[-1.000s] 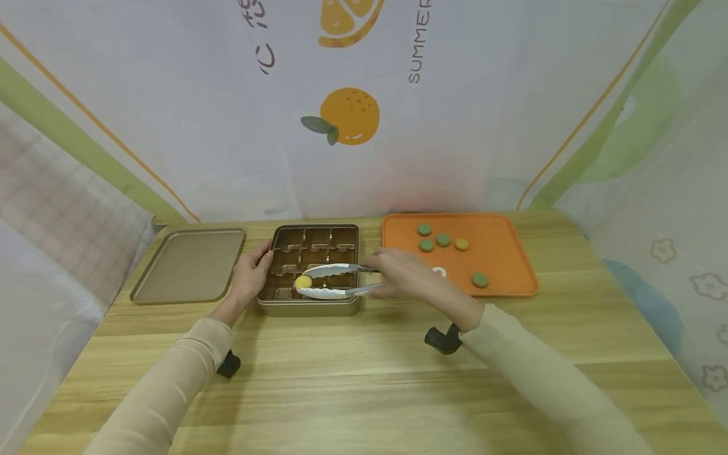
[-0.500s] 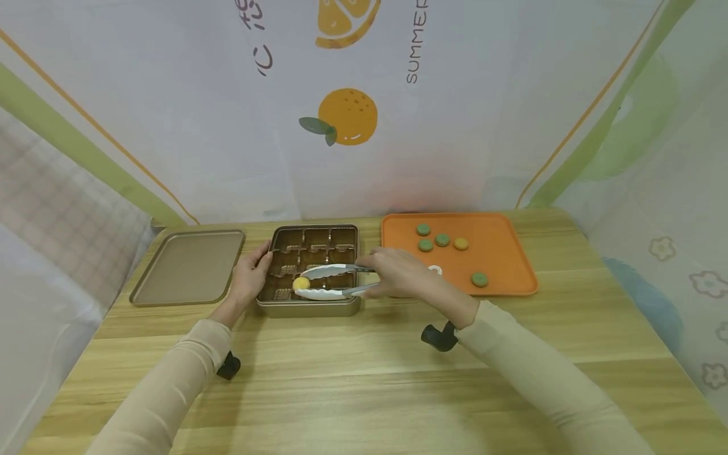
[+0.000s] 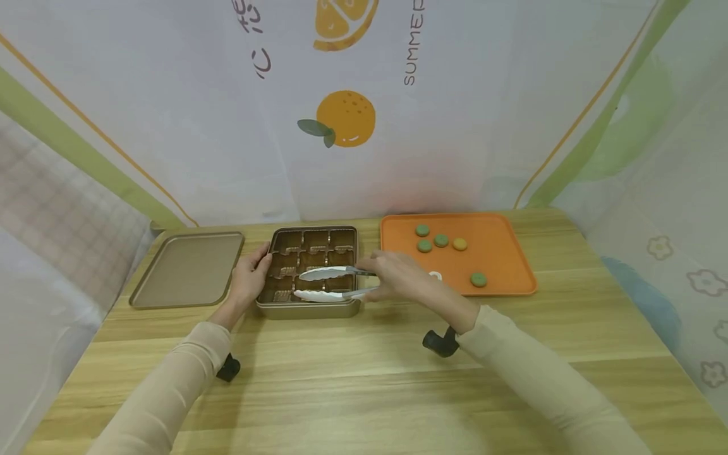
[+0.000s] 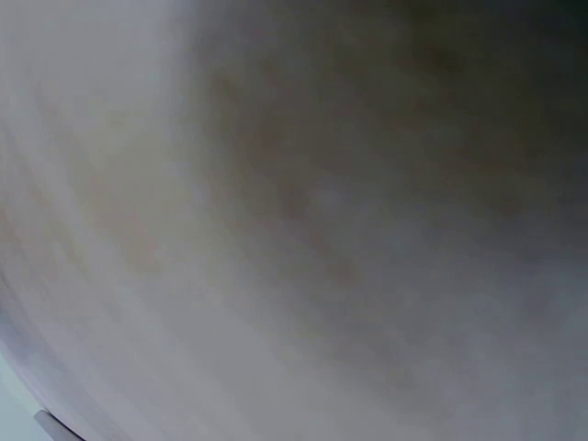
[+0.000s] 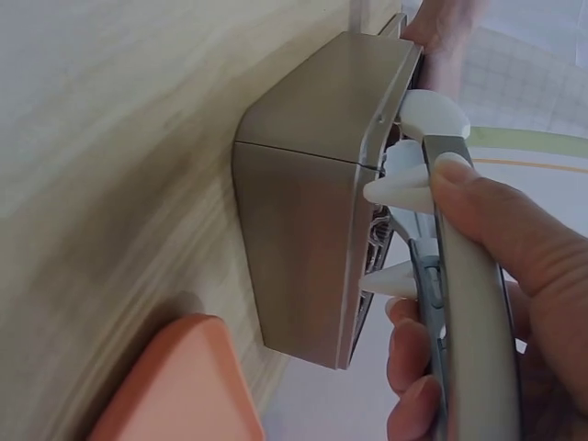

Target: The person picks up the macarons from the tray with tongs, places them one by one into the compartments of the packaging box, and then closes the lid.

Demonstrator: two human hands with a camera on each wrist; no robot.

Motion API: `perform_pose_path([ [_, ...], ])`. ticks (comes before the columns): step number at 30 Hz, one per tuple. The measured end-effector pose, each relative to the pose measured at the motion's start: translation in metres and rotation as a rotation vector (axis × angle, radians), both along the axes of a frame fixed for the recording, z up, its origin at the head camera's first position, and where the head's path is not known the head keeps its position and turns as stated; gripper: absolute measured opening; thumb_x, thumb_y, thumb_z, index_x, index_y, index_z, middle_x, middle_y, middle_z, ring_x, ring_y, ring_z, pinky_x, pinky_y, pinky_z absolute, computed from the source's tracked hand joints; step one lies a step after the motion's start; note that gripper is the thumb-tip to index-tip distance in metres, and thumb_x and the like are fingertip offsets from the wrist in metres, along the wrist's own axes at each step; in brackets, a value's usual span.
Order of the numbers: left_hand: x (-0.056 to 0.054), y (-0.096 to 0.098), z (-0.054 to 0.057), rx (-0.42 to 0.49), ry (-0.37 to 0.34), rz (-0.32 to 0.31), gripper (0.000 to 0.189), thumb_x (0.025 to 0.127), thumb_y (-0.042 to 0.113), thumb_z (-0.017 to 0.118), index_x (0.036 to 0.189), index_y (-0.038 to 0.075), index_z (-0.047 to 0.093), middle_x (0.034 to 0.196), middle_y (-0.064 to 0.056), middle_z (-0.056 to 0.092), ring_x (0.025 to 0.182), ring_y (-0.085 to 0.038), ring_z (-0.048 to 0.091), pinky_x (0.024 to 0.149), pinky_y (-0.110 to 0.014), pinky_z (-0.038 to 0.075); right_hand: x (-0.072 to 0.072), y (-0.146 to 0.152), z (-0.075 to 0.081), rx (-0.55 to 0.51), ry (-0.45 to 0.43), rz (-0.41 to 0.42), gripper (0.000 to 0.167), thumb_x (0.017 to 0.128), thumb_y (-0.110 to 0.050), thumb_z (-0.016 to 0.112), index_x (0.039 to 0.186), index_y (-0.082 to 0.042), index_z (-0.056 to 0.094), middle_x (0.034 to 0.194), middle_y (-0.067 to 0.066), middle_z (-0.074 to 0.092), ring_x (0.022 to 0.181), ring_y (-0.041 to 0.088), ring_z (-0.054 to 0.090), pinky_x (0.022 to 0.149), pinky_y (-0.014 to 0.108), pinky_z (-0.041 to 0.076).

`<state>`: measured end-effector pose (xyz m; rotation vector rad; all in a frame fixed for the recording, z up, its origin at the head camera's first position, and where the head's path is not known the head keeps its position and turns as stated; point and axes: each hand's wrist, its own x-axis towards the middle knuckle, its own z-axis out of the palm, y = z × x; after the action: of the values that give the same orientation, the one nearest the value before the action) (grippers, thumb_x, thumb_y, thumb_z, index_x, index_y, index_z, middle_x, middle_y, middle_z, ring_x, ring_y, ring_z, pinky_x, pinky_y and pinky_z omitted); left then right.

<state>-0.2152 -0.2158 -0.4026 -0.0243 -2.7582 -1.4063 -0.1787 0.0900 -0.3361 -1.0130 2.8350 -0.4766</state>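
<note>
A bronze square tin (image 3: pixel 309 309) with a divided insert of several compartments stands mid-table in the head view. My left hand (image 3: pixel 248 278) grips the tin's left side at the rim. With the right hand (image 3: pixel 398 276) I hold a pair of tongs (image 3: pixel 324 295). Their white scalloped tips are spread apart over the tin's front compartments, with nothing seen between them. In the right wrist view, thumb and fingers wrap the tongs' handles (image 5: pixel 473 322) beside the tin (image 5: pixel 303 230). No yellow cookie shows in the tin; the tongs cover part of it. The left wrist view is only blur.
An orange tray (image 3: pixel 506 253) at the right bears several green cookies (image 3: pixel 440 241) and one yellow cookie (image 3: pixel 459 244). At the left lies a flat bronze tray or lid (image 3: pixel 188 268). A printed curtain (image 3: pixel 455 126) hangs behind the wooden table (image 3: pixel 364 379).
The yellow cookie that sat between the tongs' tips over the front left compartments is out of sight now. The tips have spread apart. Left hand and tin have stayed in place.
</note>
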Motion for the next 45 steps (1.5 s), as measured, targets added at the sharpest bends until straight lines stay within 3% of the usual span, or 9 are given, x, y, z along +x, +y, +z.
perform_pose_path([
  [9,-0.002,-0.002,-0.004,0.013,-0.001,-0.019,0.047,0.103,0.020,0.038,0.146,0.002,0.032,0.149,-0.017,0.032,0.138,-0.034,0.029,0.113,-0.046,0.027,0.006,0.021,-0.010,-0.072,-0.017,-0.055,0.060,0.075,-0.026,0.081,0.128,-0.008,0.059,0.108,0.010,0.064,0.078,0.015,0.058,0.062,0.024,0.048],
  [18,-0.002,-0.003,-0.004,0.002,-0.017,0.006,0.047,0.103,0.022,0.039,0.146,0.005,0.033,0.148,-0.016,0.034,0.138,-0.034,0.030,0.113,-0.046,0.027,0.009,0.073,-0.018,-0.225,0.001,-0.130,0.051,0.075,-0.026,0.080,0.119,-0.006,0.063,0.101,0.010,0.062,0.067,0.015,0.048,0.056,0.024,0.043],
  [23,-0.002,-0.002,-0.004,0.004,-0.014,0.007,0.047,0.103,0.022,0.039,0.146,0.005,0.033,0.148,-0.016,0.034,0.138,-0.034,0.030,0.113,-0.046,0.027,0.008,0.113,-0.024,-0.228,0.041,-0.181,0.048,0.076,-0.022,0.080,0.118,-0.006,0.063,0.092,0.010,0.060,0.068,0.016,0.048,0.056,0.026,0.043],
  [26,-0.001,-0.003,-0.004,0.001,-0.012,0.001,0.047,0.103,0.021,0.039,0.146,0.004,0.032,0.149,-0.016,0.033,0.138,-0.034,0.029,0.113,-0.046,0.027,0.008,0.137,-0.028,-0.228,0.037,-0.220,0.046,0.077,-0.018,0.079,0.117,-0.002,0.062,0.087,0.012,0.060,0.059,0.015,0.044,0.051,0.026,0.040],
  [31,-0.001,-0.002,-0.003,-0.001,-0.010,-0.009,0.047,0.103,0.022,0.038,0.146,0.004,0.032,0.149,-0.016,0.032,0.138,-0.035,0.028,0.113,-0.047,0.026,0.009,0.175,-0.033,-0.245,0.019,-0.331,0.053,0.077,-0.020,0.079,0.122,0.002,0.060,0.098,0.016,0.065,0.068,0.021,0.048,0.053,0.029,0.039],
  [34,-0.001,-0.002,-0.003,0.000,-0.010,-0.005,0.047,0.103,0.022,0.038,0.146,0.004,0.032,0.149,-0.016,0.032,0.138,-0.034,0.029,0.113,-0.047,0.027,0.010,0.194,-0.035,-0.220,0.005,-0.400,0.056,0.080,-0.024,0.076,0.126,0.000,0.057,0.083,0.010,0.059,0.065,0.020,0.044,0.048,0.027,0.034],
  [36,-0.001,-0.002,-0.003,-0.002,-0.009,-0.002,0.047,0.103,0.022,0.038,0.146,0.003,0.033,0.149,-0.016,0.033,0.138,-0.034,0.029,0.113,-0.047,0.027,0.010,0.205,-0.036,-0.204,0.006,-0.425,0.056,0.082,-0.026,0.075,0.127,0.001,0.056,0.071,0.005,0.048,0.057,0.016,0.039,0.044,0.026,0.030],
  [39,-0.001,-0.002,-0.004,-0.002,-0.008,-0.001,0.047,0.103,0.021,0.039,0.146,0.003,0.033,0.149,-0.016,0.033,0.138,-0.034,0.030,0.113,-0.046,0.027,0.011,0.217,-0.037,-0.166,0.026,-0.441,0.055,0.084,-0.027,0.072,0.126,0.005,0.055,0.065,0.002,0.037,0.053,0.014,0.035,0.042,0.025,0.028],
  [45,-0.002,-0.002,-0.004,0.005,-0.011,0.000,0.047,0.103,0.022,0.038,0.146,0.004,0.032,0.149,-0.016,0.033,0.138,-0.034,0.029,0.113,-0.046,0.027,0.014,0.232,-0.038,-0.101,0.018,-0.487,0.064,0.083,-0.031,0.072,0.128,0.010,0.051,0.070,0.007,0.046,0.060,0.019,0.039,0.045,0.027,0.028],
])
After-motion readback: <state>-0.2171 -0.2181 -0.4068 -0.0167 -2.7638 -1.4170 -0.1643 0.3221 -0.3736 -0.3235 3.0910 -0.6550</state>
